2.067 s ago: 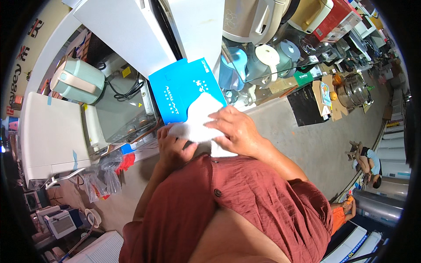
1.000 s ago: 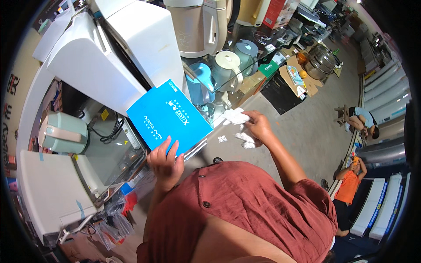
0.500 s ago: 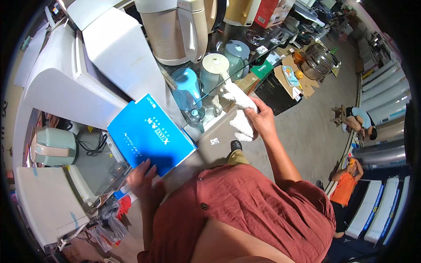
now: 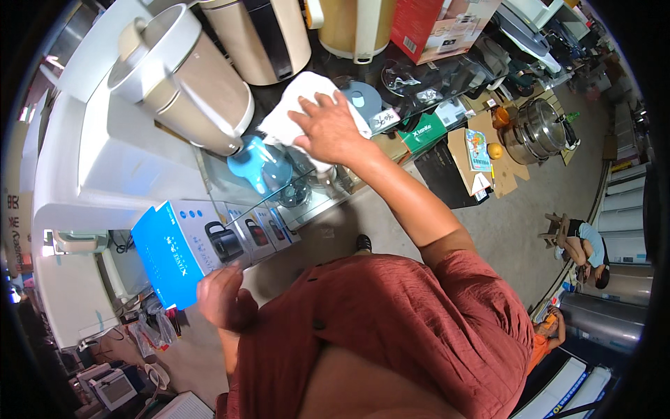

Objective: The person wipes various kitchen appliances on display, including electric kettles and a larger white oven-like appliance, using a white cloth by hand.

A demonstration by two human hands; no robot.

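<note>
My right hand [image 4: 326, 129] lies with its fingers spread on a bunched white cloth [image 4: 279, 117], over the glass shelf's edge. The cloth covers part of the jugs beneath it. Beside it are a blue-lidded clear jug [image 4: 258, 164] and a jug with a grey-blue lid [image 4: 363, 100]. My left hand [image 4: 227, 299] is low on the left, by the near edge of a blue and white box [image 4: 167, 258] with a kettle pictured on its side. Its fingers are bent and blurred; whether they touch the box is unclear.
A beige soymilk-maker-like appliance [image 4: 185, 84] and a red box [image 4: 436, 31] stand on the shelf. A green box [image 4: 422, 133] lies below. Steel pots [image 4: 534, 133] stand on the floor at right. Two people are farther right, one in an orange top [image 4: 541, 346].
My right hand has moved up and left with the cloth, going from gripping it to lying flat on it. The view has shifted, and the blue box's printed side now shows.
</note>
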